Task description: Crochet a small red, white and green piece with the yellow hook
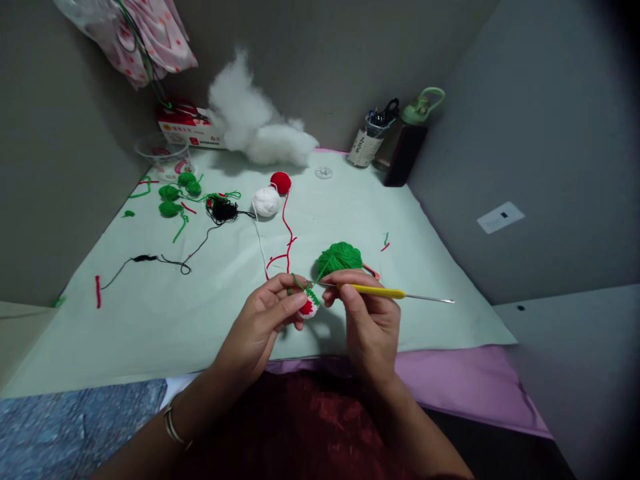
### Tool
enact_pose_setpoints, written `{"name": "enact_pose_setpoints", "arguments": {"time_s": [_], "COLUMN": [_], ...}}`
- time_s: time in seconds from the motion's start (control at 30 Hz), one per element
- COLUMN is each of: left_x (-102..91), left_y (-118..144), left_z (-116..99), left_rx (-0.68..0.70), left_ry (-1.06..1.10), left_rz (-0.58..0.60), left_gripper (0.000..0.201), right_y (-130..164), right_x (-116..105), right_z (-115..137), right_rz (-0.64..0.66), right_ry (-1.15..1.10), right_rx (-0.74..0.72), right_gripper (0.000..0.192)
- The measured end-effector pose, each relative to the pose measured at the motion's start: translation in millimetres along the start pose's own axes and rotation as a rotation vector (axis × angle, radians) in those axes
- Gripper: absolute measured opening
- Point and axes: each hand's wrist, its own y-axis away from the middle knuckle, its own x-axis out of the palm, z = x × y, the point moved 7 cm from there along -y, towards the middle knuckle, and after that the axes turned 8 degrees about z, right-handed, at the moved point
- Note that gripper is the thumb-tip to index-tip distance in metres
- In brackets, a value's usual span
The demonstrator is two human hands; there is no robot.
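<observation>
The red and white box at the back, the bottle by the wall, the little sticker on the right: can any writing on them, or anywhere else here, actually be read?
Red and white box: printed lines on its side, too small and blurred to read.
Bottle with a white label: dark print runs down the label, unreadable.
Sticker on the right wall: one small dark mark, no legible text.
Yellow-handled crochet hook in the right hand: no marking visible.
No text can be quoted.

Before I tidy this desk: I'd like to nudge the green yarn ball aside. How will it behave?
The green yarn ball looks round and loosely wound, so it would probably roll. It is likely soft and light. Its strand runs to the crochet piece between both hands, so it may tug or unwind.
</observation>
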Motion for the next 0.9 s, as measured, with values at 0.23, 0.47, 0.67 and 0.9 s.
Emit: {"name": "enact_pose_setpoints", "arguments": {"time_s": [0.23, 0.47, 0.67, 0.9], "left_x": [-1.1, -1.2, -2.1, 0.5], "left_y": [0.4, 1.4, -0.8, 0.0], "left_z": [0.9, 1.2, 3.4, 0.6], "left_rx": [-0.033, -0.028, -0.040, -0.026], "left_ry": [0.057, 0.063, 0.075, 0.032], "left_rz": [0.013, 0.017, 0.021, 0.026], "left_gripper": [0.021, 0.018, 0.018, 0.017], "right_y": [0.8, 1.4, 1.7, 2.0], "right_x": [-5.5, 0.0, 1.3, 2.8], "right_z": [7.7, 6.3, 7.5, 10.8], "right_rz": [-0.009, 0.049, 0.054, 0.065], "right_ry": [-0.012, 0.011, 0.001, 0.042], "right_rx": [-0.045, -0.033, -0.042, -0.065], "right_gripper": [0.016, 0.016, 0.018, 0.019]}}
